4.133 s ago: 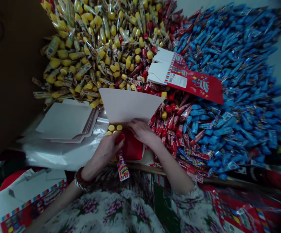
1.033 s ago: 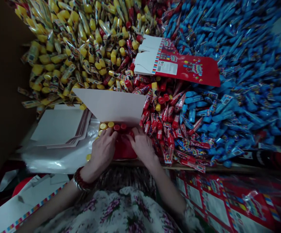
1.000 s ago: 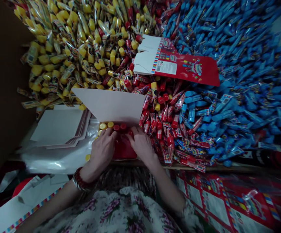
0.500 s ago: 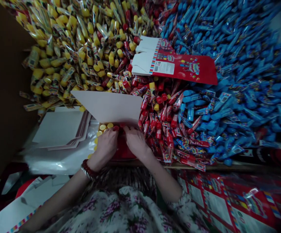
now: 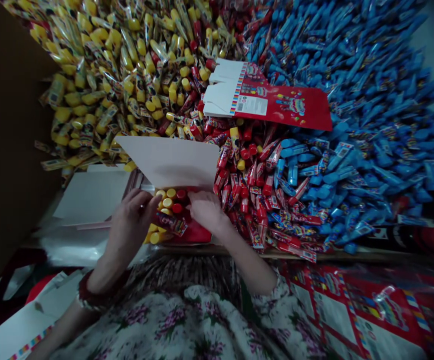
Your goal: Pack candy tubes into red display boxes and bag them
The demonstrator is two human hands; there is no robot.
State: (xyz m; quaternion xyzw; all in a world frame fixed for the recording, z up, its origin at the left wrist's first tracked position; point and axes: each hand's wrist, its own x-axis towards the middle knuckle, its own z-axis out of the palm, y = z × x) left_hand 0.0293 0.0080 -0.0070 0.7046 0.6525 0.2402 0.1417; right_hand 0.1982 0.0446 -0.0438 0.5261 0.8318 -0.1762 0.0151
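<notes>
A red display box lies in front of me, its white inner flap standing up at the back. Yellow-capped candy tubes fill its left part, with red-capped tubes beside them. My left hand is closed at the box's left side on a red wrapped candy tube, whose wrapper slants across the opening. Inside the box's right part, my right hand has its fingers bent down by the red caps. Its fingertips are partly hidden, so what they grip is unclear.
Heaped behind the box are yellow tubes, red tubes and blue tubes. A flattened red carton rests on the heap. White card sheets lie on plastic at left. Printed red cartons are low at right.
My left hand has moved left out of the box and now holds a red wrapped candy tube. The right hand stays in the box, shifted slightly, and more caps show.
</notes>
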